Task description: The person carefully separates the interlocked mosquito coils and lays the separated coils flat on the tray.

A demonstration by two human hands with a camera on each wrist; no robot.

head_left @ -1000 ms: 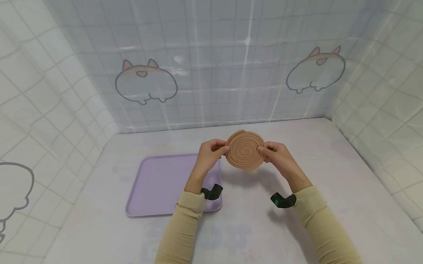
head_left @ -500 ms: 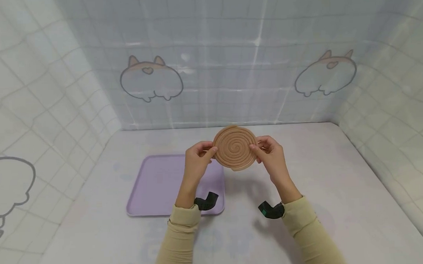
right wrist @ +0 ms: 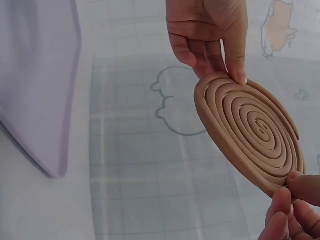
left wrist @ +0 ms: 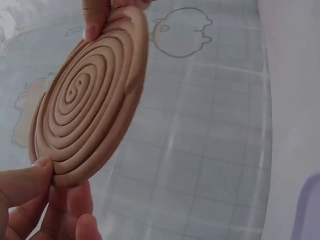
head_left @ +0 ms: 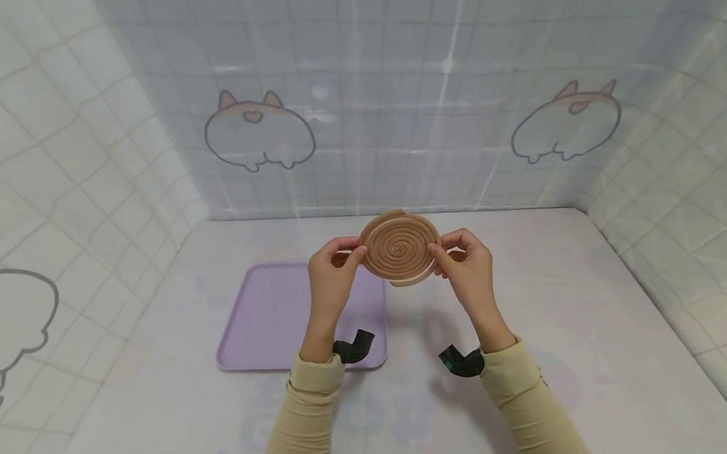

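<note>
A flat brown spiral coil (head_left: 398, 248) is held up above the table between both hands. My left hand (head_left: 334, 271) pinches its left edge, thumb on the near face and fingers behind. On the opposite edge, my right hand (head_left: 468, 263) pinches it the same way. In the left wrist view the coil (left wrist: 95, 100) stands tilted, and a narrow gap shows along its outer turn. The right wrist view shows the coil (right wrist: 250, 130) with both hands at opposite edges.
A purple tray (head_left: 270, 317) lies on the white table (head_left: 582, 299) at the left, partly behind the left forearm. Pale grid-patterned sheets (head_left: 397, 152) with animal drawings rise at the back and both sides. Each wrist wears a black device.
Both hands have moved left with the coil and slightly up. Its outer turn has parted a little from the inner turns at the lower right. Both hands keep their pinch.
</note>
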